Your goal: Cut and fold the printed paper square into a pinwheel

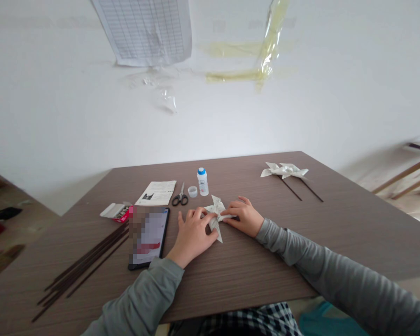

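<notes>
A folded paper pinwheel (pixel 216 224) lies on the brown table between my two hands. My left hand (pixel 195 232) rests over its left side, fingers spread, with fingertips on the paper near the centre and the thumb by the lower blade. From the right, my right hand (pixel 244 216) pinches the pinwheel's right blade between thumb and fingers. Just behind the paper stand a white glue bottle (pixel 203 183) with a blue cap and a small clear cup (pixel 192 191). Black-handled scissors (pixel 180 199) lie to the left of the cup.
A phone (pixel 150 238), dark sticks (pixel 87 261), an open red-and-white box (pixel 118 212) and a paper stack (pixel 156 192) are on the left. Two finished pinwheels (pixel 285 171) on sticks lie at the back right. A white wall rises behind the table (pixel 266 280).
</notes>
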The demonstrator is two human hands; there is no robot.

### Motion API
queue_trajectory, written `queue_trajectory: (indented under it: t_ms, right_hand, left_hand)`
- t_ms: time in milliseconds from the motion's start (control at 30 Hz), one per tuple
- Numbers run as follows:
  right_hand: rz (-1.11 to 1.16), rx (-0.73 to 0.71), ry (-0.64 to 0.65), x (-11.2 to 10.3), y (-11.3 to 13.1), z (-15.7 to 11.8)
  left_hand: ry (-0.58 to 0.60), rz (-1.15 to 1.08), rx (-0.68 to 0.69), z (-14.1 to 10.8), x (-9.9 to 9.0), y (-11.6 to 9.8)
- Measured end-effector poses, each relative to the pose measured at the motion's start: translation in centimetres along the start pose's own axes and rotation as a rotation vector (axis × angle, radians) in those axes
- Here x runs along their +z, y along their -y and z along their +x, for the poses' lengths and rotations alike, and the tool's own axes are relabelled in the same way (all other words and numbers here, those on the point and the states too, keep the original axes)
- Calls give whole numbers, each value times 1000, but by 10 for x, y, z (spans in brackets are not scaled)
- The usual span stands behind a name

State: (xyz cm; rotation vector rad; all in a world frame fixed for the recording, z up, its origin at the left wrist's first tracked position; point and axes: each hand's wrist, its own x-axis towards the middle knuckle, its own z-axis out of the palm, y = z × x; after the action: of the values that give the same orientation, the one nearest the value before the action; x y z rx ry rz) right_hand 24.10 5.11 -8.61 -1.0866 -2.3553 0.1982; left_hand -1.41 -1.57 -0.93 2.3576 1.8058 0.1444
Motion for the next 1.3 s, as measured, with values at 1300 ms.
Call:
queue_trajectory:
  t_ms: [1300]
  right_hand:
    - [-3, -12, 6, 1, -4, -2]
  left_hand:
    - [32, -3, -19, 0, -9, -5]
